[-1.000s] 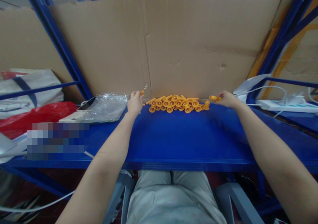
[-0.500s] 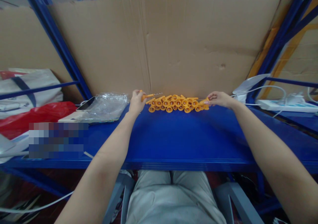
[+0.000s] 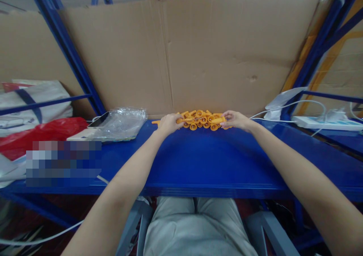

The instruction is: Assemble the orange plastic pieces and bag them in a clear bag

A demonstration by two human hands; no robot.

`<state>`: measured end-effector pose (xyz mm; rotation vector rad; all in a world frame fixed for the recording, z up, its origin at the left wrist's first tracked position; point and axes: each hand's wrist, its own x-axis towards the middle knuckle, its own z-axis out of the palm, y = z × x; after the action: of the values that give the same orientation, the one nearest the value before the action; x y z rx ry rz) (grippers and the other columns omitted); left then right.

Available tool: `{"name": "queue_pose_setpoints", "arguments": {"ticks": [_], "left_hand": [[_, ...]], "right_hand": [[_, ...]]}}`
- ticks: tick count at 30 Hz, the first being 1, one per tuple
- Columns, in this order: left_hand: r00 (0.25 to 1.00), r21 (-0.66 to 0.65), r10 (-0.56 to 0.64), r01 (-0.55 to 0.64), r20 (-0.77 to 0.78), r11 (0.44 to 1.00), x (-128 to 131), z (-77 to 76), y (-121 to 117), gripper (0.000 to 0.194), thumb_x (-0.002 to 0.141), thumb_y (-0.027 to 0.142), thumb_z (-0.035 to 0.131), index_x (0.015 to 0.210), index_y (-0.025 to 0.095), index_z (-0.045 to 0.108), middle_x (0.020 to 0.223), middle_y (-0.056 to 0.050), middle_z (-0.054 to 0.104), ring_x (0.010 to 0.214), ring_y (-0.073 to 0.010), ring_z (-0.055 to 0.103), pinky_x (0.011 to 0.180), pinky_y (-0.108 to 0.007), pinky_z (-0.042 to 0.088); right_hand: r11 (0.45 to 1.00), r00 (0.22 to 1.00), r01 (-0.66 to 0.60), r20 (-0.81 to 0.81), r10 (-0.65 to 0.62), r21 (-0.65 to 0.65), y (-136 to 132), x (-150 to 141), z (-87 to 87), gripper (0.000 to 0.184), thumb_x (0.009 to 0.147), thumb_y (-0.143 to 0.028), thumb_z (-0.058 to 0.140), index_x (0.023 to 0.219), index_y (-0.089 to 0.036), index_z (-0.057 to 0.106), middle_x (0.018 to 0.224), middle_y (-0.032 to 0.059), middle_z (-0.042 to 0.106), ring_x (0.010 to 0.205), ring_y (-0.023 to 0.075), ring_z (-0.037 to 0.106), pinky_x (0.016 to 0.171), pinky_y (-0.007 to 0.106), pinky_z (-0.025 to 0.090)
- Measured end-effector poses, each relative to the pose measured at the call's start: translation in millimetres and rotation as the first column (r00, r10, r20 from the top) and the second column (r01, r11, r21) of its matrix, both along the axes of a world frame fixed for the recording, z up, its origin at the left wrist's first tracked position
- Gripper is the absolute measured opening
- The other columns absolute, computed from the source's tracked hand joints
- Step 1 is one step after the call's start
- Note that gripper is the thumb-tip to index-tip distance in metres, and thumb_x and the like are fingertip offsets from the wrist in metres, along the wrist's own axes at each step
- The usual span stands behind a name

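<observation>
In the head view, a heap of orange plastic pieces with flared, funnel-like mouths [image 3: 200, 124] lies against the cardboard at the back of the blue shelf. At the heap's left end, my left hand [image 3: 170, 123] is closed round an orange handle [image 3: 179, 120], mostly hidden by the fingers. Opposite it, my right hand [image 3: 236, 120] pinches an orange flared piece [image 3: 219, 120] between thumb and fingers, its mouth turned left. Orange plastic [image 3: 155, 122] also shows left of my left hand. Between the hands, the held parts blend with the heap behind.
Behind the heap stands a tall cardboard sheet [image 3: 227, 51] between blue posts. A clear plastic bag [image 3: 121, 123] and a red bag [image 3: 48, 131] lie on the left. On the right are a white power strip [image 3: 326, 121] and white cables [image 3: 314, 100].
My left hand has moved right, taking the orange piece with its spiral metal tip over the heap. My right hand has come left with the flared piece, so both hands are closer together.
</observation>
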<state>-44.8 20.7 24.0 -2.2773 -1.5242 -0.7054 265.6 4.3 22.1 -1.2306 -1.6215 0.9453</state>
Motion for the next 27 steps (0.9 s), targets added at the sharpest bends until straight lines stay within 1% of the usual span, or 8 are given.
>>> {"name": "queue_pose_setpoints", "arguments": {"ticks": [4,8,13,21,24,27], "left_hand": [[0.998,0.005,-0.063,0.063,-0.023,0.998,11,-2.2,-5,0.025,0.081,0.035,0.06,0.1,0.025,0.073,0.09,-0.004,0.074,0.088,-0.0226,0.068,0.073,-0.028,0.049],[0.996,0.006,-0.093,0.093,-0.013,0.996,13,-2.7,-7,0.023,0.081,0.035,0.06,0.096,0.025,0.074,0.089,-0.004,0.075,0.088,-0.0231,0.068,0.072,-0.029,0.049],[0.996,0.006,-0.085,0.085,-0.014,0.996,13,-1.5,-8,0.024,0.081,0.035,0.06,0.099,0.024,0.073,0.093,-0.004,0.075,0.089,-0.0224,0.068,0.074,-0.029,0.049],[0.997,-0.006,-0.074,0.073,-0.015,0.997,13,-1.2,-9,0.025,0.082,0.036,0.059,0.099,0.025,0.073,0.092,-0.004,0.075,0.09,-0.0229,0.068,0.075,-0.03,0.05],[0.997,-0.005,-0.069,0.069,-0.017,0.998,13,-1.1,-8,0.025,0.082,0.035,0.059,0.099,0.025,0.073,0.092,-0.004,0.074,0.09,-0.0228,0.068,0.075,-0.029,0.05],[0.998,-0.004,-0.062,0.062,-0.019,0.998,13,-1.6,-8,0.026,0.082,0.036,0.058,0.1,0.024,0.073,0.093,-0.004,0.074,0.091,-0.023,0.068,0.076,-0.03,0.05]], "right_hand": [[0.997,0.997,-0.07,-0.012,0.07,0.025,-2,-13,-4.7,0.04,0.059,-0.015,0.082,0.087,-0.019,0.053,0.085,0.0012,0.067,0.065,0.0129,0.068,0.069,0.032,0.06],[0.995,0.993,-0.101,-0.054,0.102,0.018,-4,-20,-6.1,0.044,0.056,-0.013,0.083,0.086,-0.019,0.052,0.084,0.0002,0.067,0.068,0.0138,0.068,0.07,0.033,0.061],[0.996,0.992,-0.092,-0.088,0.092,0.008,-5,-23,-6.7,0.042,0.057,-0.01,0.082,0.085,-0.019,0.052,0.085,0.0006,0.067,0.07,0.0133,0.068,0.072,0.034,0.062],[0.996,0.987,-0.083,-0.141,0.077,-0.042,-6,-25,-7.0,0.04,0.061,-0.001,0.078,0.085,-0.019,0.051,0.084,-0.0002,0.068,0.067,0.0129,0.07,0.08,0.038,0.061],[0.995,0.985,-0.09,-0.15,0.083,-0.042,-6,-25,-7.4,0.041,0.061,-0.002,0.078,0.085,-0.019,0.051,0.083,-0.0006,0.068,0.067,0.0132,0.07,0.082,0.039,0.06],[0.996,0.988,-0.091,-0.13,0.088,-0.016,-5,-26,-7.9,0.041,0.06,-0.005,0.081,0.085,-0.019,0.051,0.082,-0.0005,0.068,0.068,0.0139,0.07,0.082,0.04,0.06]]}}
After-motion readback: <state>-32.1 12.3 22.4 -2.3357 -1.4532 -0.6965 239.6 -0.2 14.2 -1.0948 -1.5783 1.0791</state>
